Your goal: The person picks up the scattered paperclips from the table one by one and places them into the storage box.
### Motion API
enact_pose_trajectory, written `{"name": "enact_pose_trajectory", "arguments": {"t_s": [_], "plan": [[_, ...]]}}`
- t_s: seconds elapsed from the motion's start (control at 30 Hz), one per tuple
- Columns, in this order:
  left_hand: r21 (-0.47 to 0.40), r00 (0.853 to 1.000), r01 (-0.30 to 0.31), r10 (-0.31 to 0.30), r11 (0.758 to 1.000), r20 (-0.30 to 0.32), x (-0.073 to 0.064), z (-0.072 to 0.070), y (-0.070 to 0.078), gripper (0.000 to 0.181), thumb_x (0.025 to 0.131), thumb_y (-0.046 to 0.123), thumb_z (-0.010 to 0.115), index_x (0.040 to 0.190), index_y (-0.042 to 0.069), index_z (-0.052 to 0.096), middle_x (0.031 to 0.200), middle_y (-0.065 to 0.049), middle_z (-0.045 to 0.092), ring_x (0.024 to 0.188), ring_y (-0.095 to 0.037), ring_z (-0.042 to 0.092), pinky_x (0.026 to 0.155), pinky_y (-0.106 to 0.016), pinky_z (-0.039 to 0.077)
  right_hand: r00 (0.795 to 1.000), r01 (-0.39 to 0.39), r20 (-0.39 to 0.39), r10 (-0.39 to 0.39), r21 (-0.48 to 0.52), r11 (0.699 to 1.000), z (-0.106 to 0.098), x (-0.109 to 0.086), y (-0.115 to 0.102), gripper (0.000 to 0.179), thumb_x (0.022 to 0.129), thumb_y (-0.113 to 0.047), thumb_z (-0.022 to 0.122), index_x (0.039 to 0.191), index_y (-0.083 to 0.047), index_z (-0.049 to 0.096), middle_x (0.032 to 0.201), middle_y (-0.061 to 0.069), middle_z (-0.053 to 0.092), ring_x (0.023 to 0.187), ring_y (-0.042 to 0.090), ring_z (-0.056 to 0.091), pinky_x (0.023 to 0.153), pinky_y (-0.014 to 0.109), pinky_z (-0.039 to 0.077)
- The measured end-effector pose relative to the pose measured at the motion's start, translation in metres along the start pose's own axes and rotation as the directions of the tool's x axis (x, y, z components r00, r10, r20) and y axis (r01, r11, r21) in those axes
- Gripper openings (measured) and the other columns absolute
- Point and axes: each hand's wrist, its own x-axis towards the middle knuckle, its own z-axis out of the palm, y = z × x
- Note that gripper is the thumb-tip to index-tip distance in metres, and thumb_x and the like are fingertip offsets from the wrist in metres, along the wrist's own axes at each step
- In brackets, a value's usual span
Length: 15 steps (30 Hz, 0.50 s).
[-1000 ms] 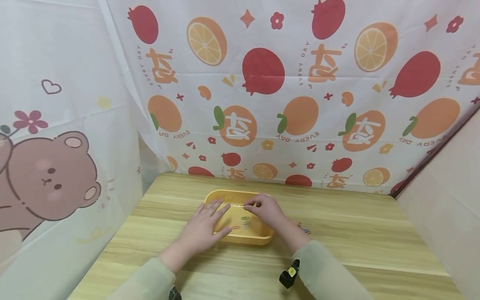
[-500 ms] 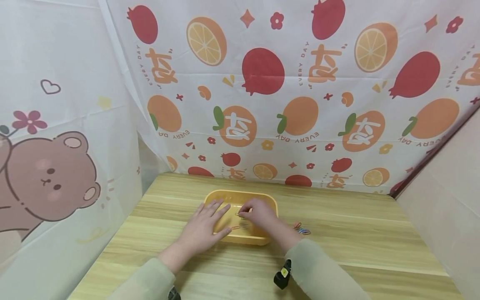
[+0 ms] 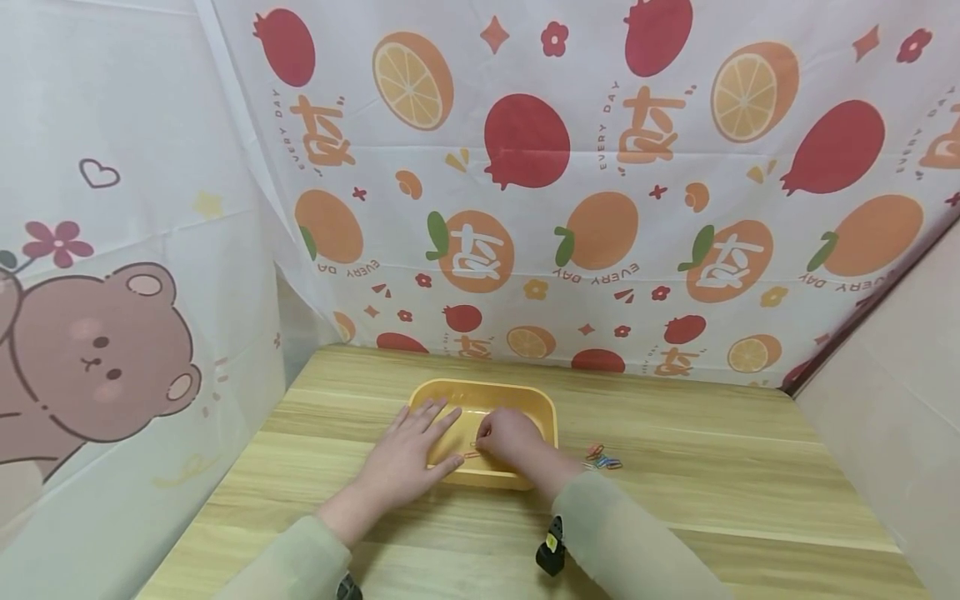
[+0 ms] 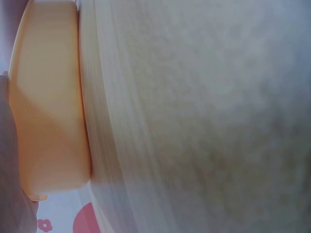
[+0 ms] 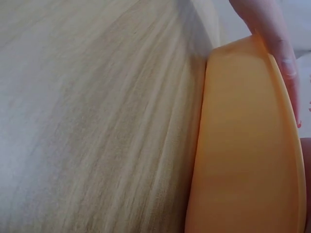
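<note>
A shallow yellow tray (image 3: pixel 491 478) sits on the table, its outer wall (image 4: pixel 48 97) filling the left side of the left wrist view. My left hand (image 3: pixel 405 454) rests over the tray's left rim with fingers spread and relaxed. Inside the tray, my right hand (image 3: pixel 516 440) pinches a small yellowish paper clip (image 3: pixel 474 444) close to the floor. A red paper clip (image 3: pixel 470 456) lies just in front of those fingertips, near my left thumb. The right hand covers the tray's right part. In the right wrist view the tray wall (image 5: pixel 243 145) hides most of that hand's work.
Right of the tray, a small loose pile of coloured paper clips (image 3: pixel 604 459) lies on the wooden table (image 3: pixel 712 467). A fruit-print cloth (image 3: pixel 540 208) hangs behind the table, and a bear-print cloth (image 3: pixel 150 358) hangs at its left.
My right hand has moved toward the tray's near side with the pinched clip, and now covers the green and pale clips seen earlier. My left hand has stayed in place.
</note>
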Motion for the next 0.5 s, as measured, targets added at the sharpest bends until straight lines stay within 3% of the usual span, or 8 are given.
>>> {"name": "enact_pose_trajectory", "arguments": {"t_s": [0.23, 0.5], "plan": [[-0.013, 1.000, 0.000, 0.000, 1.000, -0.010, 0.0002, -0.0009, 0.0009, 0.071, 0.094, 0.062, 0.054, 0.153, 0.027, 0.040, 0.158, -0.006, 0.037, 0.147, -0.027, 0.029, 0.120, -0.054, 0.018, 1.000, -0.003, 0.014, 0.004, -0.032, 0.999, 0.0015, -0.0005, -0.0026, 0.011, 0.084, -0.024, 0.076, 0.073, -0.021, 0.076, 0.075, -0.013, 0.068, 0.074, 0.008, 0.061, 0.069, 0.030, 0.052], [-0.012, 1.000, -0.006, 0.006, 1.000, -0.011, 0.0004, -0.0022, 0.0018, 0.071, 0.094, 0.064, 0.051, 0.153, 0.026, 0.041, 0.158, -0.007, 0.037, 0.146, -0.028, 0.030, 0.119, -0.055, 0.019, 1.000, -0.005, 0.008, 0.006, -0.031, 1.000, 0.0006, -0.0001, -0.0038, 0.009, 0.085, -0.024, 0.076, 0.077, -0.021, 0.077, 0.077, -0.013, 0.068, 0.076, 0.008, 0.062, 0.071, 0.031, 0.052]]}}
